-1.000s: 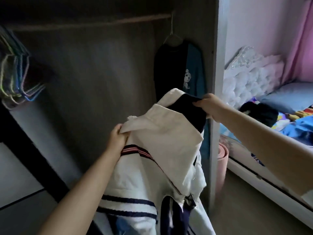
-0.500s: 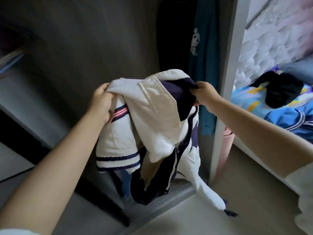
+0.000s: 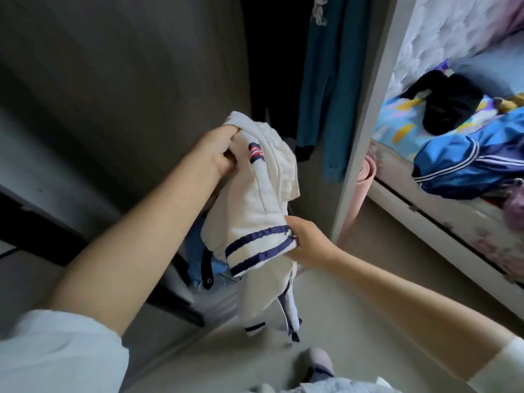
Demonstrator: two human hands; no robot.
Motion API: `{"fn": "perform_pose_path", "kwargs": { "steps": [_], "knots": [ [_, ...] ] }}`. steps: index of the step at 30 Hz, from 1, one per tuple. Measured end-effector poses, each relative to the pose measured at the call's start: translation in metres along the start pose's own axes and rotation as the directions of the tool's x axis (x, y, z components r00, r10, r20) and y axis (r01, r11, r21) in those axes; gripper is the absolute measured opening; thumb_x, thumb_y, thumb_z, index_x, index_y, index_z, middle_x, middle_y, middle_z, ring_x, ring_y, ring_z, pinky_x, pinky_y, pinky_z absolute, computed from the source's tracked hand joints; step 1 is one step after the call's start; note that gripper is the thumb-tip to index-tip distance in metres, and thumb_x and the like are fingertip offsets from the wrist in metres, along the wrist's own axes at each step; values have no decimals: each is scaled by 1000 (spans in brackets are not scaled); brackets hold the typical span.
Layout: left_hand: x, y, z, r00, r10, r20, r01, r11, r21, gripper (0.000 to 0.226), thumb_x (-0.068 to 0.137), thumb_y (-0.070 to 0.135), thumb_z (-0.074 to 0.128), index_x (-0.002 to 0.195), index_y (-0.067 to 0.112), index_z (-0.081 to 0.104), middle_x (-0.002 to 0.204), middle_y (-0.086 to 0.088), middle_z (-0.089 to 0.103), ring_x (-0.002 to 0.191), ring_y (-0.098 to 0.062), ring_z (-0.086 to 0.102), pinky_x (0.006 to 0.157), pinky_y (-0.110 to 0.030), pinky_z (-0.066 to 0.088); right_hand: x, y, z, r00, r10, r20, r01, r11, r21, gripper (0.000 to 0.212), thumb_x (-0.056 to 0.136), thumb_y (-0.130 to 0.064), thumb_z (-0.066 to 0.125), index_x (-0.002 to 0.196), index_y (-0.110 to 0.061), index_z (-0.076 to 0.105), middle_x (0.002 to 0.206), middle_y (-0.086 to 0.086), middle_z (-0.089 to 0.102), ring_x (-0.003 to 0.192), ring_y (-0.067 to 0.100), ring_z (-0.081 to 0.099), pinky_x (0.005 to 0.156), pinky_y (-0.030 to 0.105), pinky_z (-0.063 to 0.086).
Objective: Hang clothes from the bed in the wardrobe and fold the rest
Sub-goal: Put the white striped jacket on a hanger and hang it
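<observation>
We grip a white jacket (image 3: pixel 255 199) before the open wardrobe (image 3: pixel 141 80), our left hand (image 3: pixel 218 150) bunching its top, our right hand (image 3: pixel 307 242) pinching its navy-striped hem, clothes still heaped on the bed (image 3: pixel 453 222).

Two hands — the left hand (image 3: pixel 219 154) and the right hand (image 3: pixel 307 242) — share one cream jacket (image 3: pixel 255 199). Beyond them hangs one teal garment (image 3: pixel 326 89); right of them, one pink rolled mat (image 3: pixel 358 194), one black garment (image 3: pixel 445 106) and one blue jacket (image 3: pixel 467 163).
</observation>
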State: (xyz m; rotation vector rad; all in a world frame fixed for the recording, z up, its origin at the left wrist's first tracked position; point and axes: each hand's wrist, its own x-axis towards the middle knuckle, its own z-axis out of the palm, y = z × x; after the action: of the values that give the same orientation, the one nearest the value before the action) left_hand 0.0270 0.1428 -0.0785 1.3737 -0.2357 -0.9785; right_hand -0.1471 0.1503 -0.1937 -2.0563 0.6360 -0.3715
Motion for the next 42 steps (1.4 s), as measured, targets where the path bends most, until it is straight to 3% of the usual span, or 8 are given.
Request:
{"fn": "perform_pose_path", "kwargs": {
  "steps": [4, 8, 18, 22, 26, 31, 37, 42],
  "knots": [
    [13, 4, -36, 995, 71, 66, -73, 997, 25, 18, 93, 1, 48, 77, 4, 55, 53, -3, 65, 47, -8, 63, 50, -18, 52, 17, -19, -16, 929, 308, -207, -258, 937, 235, 41, 78, 16, 34, 93, -6, 65, 71, 6, 60, 55, -1, 53, 46, 16, 37],
    [-1, 3, -74, 985, 136, 110, -154, 972, 179, 20, 93, -2, 44, 112, -3, 52, 101, -7, 59, 99, -14, 56, 100, -29, 40, 55, -45, -36, 882, 412, -229, -226, 795, 563, 21, 79, 5, 43, 90, 2, 60, 70, 11, 53, 61, 18, 49, 55, 24, 36],
    [-63, -61, -115, 922, -160, 352, -119, 749, 651, 20, 93, 4, 46, 76, 7, 56, 58, 3, 63, 52, -1, 62, 57, -14, 51, 92, -97, -48, 885, 443, -140, -99, 474, 875, 26, 92, 4, 36, 72, -4, 51, 61, 9, 54, 38, 13, 57, 41, 23, 50],
    [-86, -98, -98, 820, -157, 550, -289, 717, 635, 23, 95, 3, 43, 81, 14, 58, 74, 6, 64, 66, 3, 64, 69, -14, 52, 90, -125, -61, 901, 384, -201, 46, 377, 925, 24, 95, 3, 34, 78, -3, 50, 74, 13, 55, 60, 20, 58, 43, 31, 52],
    [-91, -125, -94, 822, -142, 552, -330, 672, 664, 46, 87, 30, 60, 130, 18, 46, 123, 12, 48, 117, 2, 46, 93, -9, 38, 76, -145, -76, 905, 330, -270, 156, 332, 930, 22, 95, 2, 35, 79, -3, 49, 77, 13, 56, 64, 21, 58, 44, 31, 54],
    [-82, -156, -69, 905, 89, 416, -419, 359, 834, 73, 79, 33, 70, 139, 12, 35, 140, -1, 35, 131, -14, 34, 98, -12, 23, 76, -153, -82, 891, 342, -299, 181, 337, 924, 12, 93, 3, 39, 91, 0, 50, 79, 15, 56, 65, 24, 58, 45, 34, 54],
    [-45, -145, -65, 999, 32, -13, -27, 956, 292, 18, 98, 11, 39, 95, 11, 57, 112, -14, 57, 104, -24, 52, 86, -29, 40, 73, -129, -103, 832, 431, -349, 226, 310, 923, 25, 90, 5, 43, 113, 0, 49, 85, 18, 55, 71, 28, 57, 49, 38, 55],
    [-17, -89, -78, 985, 90, -145, -68, 986, 154, 31, 98, 23, 39, 118, 5, 54, 120, -19, 56, 106, -34, 58, 74, -35, 49, 70, -85, -112, 828, 389, -403, 255, 379, 890, 13, 86, 4, 44, 93, -3, 51, 83, 10, 55, 73, 18, 57, 68, 30, 54]
  ]
}}
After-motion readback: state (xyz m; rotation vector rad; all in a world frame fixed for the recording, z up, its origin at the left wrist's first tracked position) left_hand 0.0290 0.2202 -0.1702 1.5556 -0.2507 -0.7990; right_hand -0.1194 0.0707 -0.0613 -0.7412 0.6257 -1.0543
